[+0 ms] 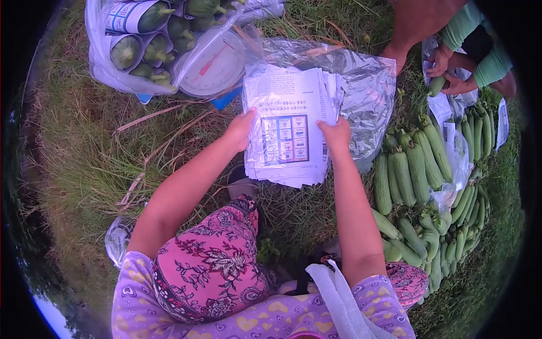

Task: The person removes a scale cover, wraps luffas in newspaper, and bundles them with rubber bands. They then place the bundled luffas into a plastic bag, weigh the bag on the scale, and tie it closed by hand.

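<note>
A thick stack of printed paper sheets (282, 93) is held out between my two hands, above the grass. My left hand (241, 131) grips its left edge, fingers hidden beneath the paper. On the right edge, my right hand (337, 135) clasps the stack, with the thumb on top and the other fingers mostly out of sight. The top sheet carries a colored grid of small pictures and lines of text. Behind and right of the stack, a clear plastic bag (367, 85) lies spread out.
At upper left, a plastic bag (97, 62) holds several paper-wrapped green gourds beside a round dial scale (212, 68). Rows of long green gourds (418, 169) lie on the grass to the right. A co-worker's hands (446, 73) hold one gourd over paper at upper right.
</note>
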Tool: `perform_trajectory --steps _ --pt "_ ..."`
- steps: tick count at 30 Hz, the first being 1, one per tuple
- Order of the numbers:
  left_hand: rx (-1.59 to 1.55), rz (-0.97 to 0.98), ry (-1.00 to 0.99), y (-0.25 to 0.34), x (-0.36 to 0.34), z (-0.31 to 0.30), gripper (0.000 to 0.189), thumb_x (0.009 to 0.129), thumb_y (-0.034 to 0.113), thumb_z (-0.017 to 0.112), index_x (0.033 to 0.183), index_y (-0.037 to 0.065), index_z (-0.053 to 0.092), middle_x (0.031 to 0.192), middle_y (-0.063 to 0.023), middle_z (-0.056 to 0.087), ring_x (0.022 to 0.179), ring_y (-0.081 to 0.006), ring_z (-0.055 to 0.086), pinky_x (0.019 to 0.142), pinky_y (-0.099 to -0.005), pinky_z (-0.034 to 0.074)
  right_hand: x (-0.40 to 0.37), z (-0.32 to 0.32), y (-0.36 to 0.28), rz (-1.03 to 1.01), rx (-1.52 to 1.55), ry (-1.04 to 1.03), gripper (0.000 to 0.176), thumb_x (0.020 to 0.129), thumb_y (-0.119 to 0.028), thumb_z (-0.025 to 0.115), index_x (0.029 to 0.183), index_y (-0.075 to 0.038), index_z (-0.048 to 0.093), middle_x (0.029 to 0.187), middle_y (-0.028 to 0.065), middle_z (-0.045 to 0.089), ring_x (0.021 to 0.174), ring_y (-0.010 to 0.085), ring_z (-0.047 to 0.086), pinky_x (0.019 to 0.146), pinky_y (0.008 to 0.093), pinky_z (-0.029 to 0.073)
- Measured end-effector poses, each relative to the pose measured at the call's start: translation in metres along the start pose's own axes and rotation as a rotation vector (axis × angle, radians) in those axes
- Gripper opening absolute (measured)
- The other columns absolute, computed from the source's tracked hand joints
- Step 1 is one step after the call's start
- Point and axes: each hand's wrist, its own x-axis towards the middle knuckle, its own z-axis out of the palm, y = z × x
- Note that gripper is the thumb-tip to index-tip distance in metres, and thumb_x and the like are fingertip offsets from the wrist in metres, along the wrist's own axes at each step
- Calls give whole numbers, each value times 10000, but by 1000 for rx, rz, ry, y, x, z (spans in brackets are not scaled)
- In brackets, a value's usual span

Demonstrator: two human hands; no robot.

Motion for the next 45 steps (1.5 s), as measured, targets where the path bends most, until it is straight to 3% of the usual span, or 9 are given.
perform_trajectory --steps 3,8,16,17,26,33,34,41,45 --pt "-9 -2 40 -2 -4 5 415 991 289 388 1257 -27 430 1212 -163 549 1088 -259 561 954 -405 438 -9 -1 -14 160 269 -59 316 717 -130 711 993 13 654 858 116 691 758 214 663 714 330 498" --pt "114 -65 100 -9 11 -2 458 996 311 367 1280 -46 411 1241 -173 532 1107 -263 551 961 -409 432 -10 -17 -16 15 162 -230 288 750 -69 683 1009 38 621 894 103 679 777 167 644 713 297 492" --pt "133 -188 -180 12 -26 27 507 1001 359 320 1291 -45 414 1211 -173 555 1069 -268 579 946 -432 452 -21 -123 -83 85 473 -347 325 758 -64 683 1048 46 585 873 74 660 742 132 630 685 266 505" --pt "169 -197 -187 14 -27 30 507 1002 362 315 1287 -44 419 1205 -171 560 1058 -268 586 937 -436 459 -9 -140 -75 90 423 -408 449 771 -56 665 1169 59 492 996 110 648 820 166 644 727 296 522" --pt "623 23 -98 8 -16 22 592 959 408 439 1358 -21 350 1186 -130 569 1111 -209 536 957 -323 403 94 -129 31 254 158 -236 359 777 -58 647 1111 40 559 915 78 645 693 134 570 656 297 465" --pt "833 520 14 36 -94 4 516 885 318 592 1255 -21 473 1119 -129 597 934 -181 586 847 -331 465 98 -123 31 -242 -617 -50 529 737 -135 671 1205 38 493 1002 214 647 933 344 633 824 387 479" --pt "895 456 46 51 -125 9 449 905 210 584 1270 -19 458 1152 -106 578 1028 -142 553 876 -268 446 97 -126 25 -252 -698 -50 551 741 -158 672 1222 32 481 1024 213 635 950 350 619 841 395 469" --pt "767 666 432 86 -344 -34 359 913 227 575 1208 25 539 958 -36 634 758 -60 519 709 -215 446 79 -200 -6 -580 -886 -137 478 784 -148 648 1216 7 514 1148 181 541 950 296 566 835 365 449" --pt "845 654 822 63 -465 -99 329 913 236 574 1166 26 562 914 -26 633 788 -64 542 685 -217 439 24 -238 -37 -476 -892 -333 435 759 -66 659 1171 3 539 1137 156 546 906 258 558 783 331 461"
